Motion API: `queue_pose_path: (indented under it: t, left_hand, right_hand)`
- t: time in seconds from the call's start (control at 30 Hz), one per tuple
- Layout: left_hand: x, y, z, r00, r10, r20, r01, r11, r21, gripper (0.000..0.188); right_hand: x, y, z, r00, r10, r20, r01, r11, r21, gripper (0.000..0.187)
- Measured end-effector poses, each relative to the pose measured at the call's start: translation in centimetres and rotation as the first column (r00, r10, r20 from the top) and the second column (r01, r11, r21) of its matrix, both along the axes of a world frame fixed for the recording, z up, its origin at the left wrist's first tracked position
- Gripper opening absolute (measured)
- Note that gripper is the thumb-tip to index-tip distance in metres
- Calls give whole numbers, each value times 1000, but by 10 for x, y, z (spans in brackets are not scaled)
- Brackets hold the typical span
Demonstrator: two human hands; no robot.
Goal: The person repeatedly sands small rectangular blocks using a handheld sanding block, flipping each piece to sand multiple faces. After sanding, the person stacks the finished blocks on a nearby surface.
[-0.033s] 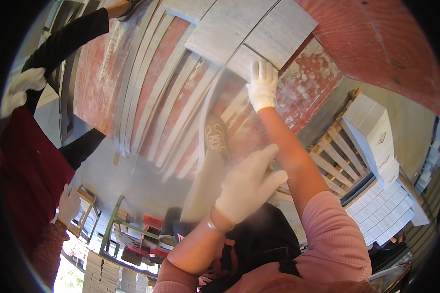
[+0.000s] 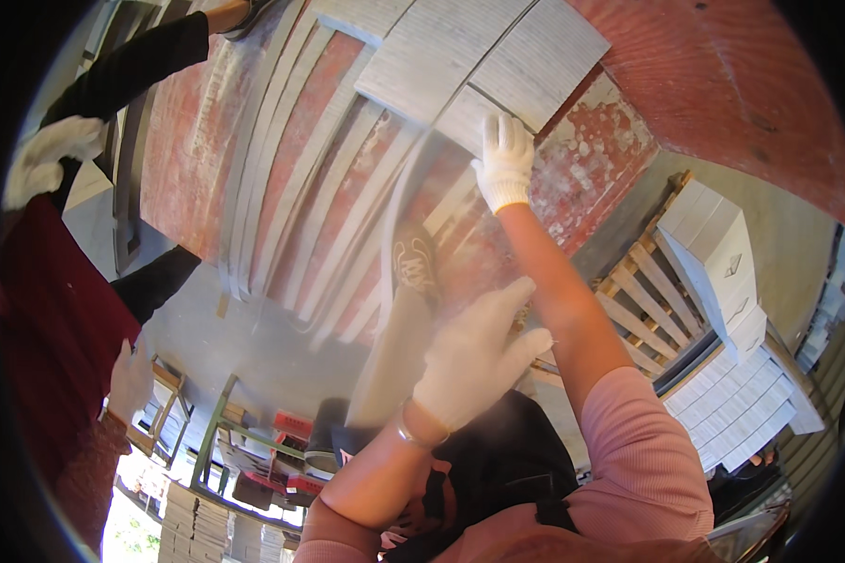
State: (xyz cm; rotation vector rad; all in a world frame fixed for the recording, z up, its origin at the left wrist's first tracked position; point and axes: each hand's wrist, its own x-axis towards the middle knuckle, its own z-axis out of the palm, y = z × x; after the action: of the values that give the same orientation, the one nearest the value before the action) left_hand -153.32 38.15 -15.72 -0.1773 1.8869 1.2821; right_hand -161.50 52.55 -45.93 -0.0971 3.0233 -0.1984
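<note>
My right hand [image 2: 504,161], in a white knit glove, reaches out over the table. Its fingers rest on a small grey wood-grain board [image 2: 467,120], thumb held apart at the left. That board lies against larger grey boards [image 2: 432,56]. Nearer to me, my left hand [image 2: 469,361] is raised before my body in a white glove. Its thumb and fingers are spread and nothing shows in them. A pale curved band with a printed pattern [image 2: 413,263] blurs across the view beside it; what it is I cannot tell.
Long grey strips [image 2: 296,178] lie across the worn red table [image 2: 188,159]. At the left stands a co-worker in a dark red top [image 2: 61,319], with gloved hands. A wooden pallet [image 2: 648,291] and stacked pale boards [image 2: 737,403] are at the right. A green-framed rack [image 2: 218,432] stands lower left.
The co-worker's upper gloved hand has shifted slightly right and up, and their lower hand has moved a little. My own hands and the boards look unchanged.
</note>
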Motion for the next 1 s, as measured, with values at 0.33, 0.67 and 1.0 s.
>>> queue_pose_path:
  t: [0.33, 0.67, 1.0]
  left_hand:
    - [5, 6, -5, 983, 60, -174, -59, 998, 15, 54]
    - [14, 9, -11, 947, 55, -317, -68, 997, -30, 51]
    - [32, 20, -16, 927, -27, -374, 6, 998, -58, 52]
  right_hand:
    - [-31, -11, 40, 977, -75, 198, 74, 997, 14, 105]
    - [-41, -12, 20, 974, 29, 225, -73, 979, 189, 118]
    - [-51, -4, 26, 930, 47, 365, -68, 997, 44, 100]
